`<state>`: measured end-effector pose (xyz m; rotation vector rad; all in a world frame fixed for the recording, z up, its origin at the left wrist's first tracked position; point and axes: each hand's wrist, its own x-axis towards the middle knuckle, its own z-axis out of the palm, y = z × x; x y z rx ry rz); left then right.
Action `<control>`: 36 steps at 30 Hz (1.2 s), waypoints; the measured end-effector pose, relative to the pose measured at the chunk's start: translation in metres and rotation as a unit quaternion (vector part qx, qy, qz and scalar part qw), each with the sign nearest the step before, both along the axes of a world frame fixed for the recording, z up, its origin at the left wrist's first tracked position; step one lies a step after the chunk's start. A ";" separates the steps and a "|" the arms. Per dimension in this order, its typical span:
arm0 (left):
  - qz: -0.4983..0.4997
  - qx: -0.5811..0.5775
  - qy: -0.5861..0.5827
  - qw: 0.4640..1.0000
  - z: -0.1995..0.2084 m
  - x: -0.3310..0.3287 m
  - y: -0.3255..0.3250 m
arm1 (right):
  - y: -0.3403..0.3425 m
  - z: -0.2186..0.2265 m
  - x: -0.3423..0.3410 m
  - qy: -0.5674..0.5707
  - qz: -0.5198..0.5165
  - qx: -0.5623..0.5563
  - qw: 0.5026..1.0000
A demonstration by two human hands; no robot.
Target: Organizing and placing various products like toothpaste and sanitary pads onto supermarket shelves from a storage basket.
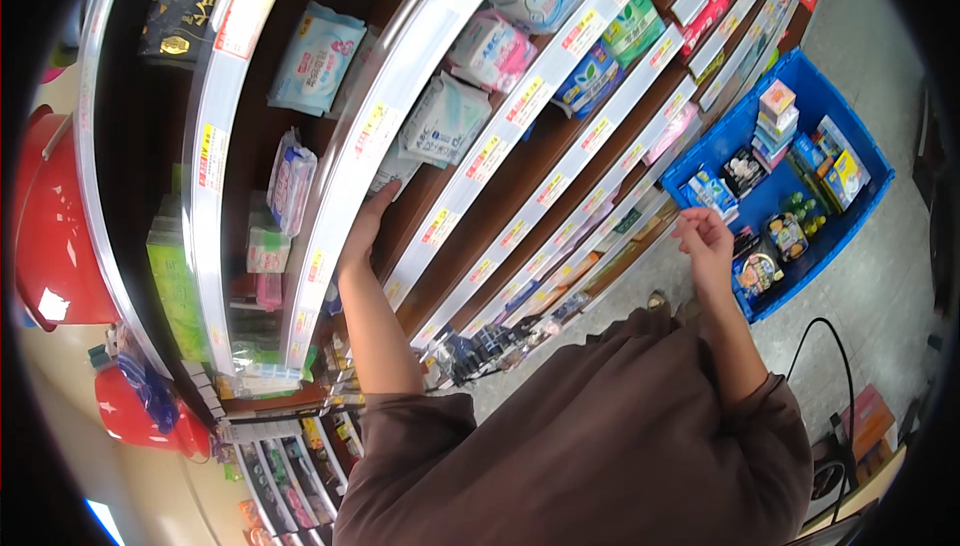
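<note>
left hand (366, 234) at pale pack (393, 170) on the shelf (418, 196), can't tell if gripping; right hand (708, 238) loosely curled, closure unclear, near blue crate (838, 246) at right.

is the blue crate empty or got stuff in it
Partly filled: the blue crate holds stacked small boxes and other packages, with bare blue bottom showing between them.

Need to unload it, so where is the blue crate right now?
In the head view, the blue crate is on the right side, just beyond the person's right hand and next to the shelves.
</note>
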<state>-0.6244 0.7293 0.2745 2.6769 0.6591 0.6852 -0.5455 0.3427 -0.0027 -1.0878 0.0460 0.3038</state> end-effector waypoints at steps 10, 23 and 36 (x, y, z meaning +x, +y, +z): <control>0.052 -0.026 0.105 0.993 -0.015 0.011 0.026 | 0.004 -0.009 -0.015 0.009 0.012 0.011 1.000; 0.064 0.169 0.059 0.982 -0.044 0.048 0.083 | -0.096 -0.162 0.096 0.033 -0.141 -0.297 0.944; 0.081 0.192 -0.127 0.970 -0.092 -0.073 -0.138 | -0.086 -0.305 0.214 0.056 0.151 -0.688 0.708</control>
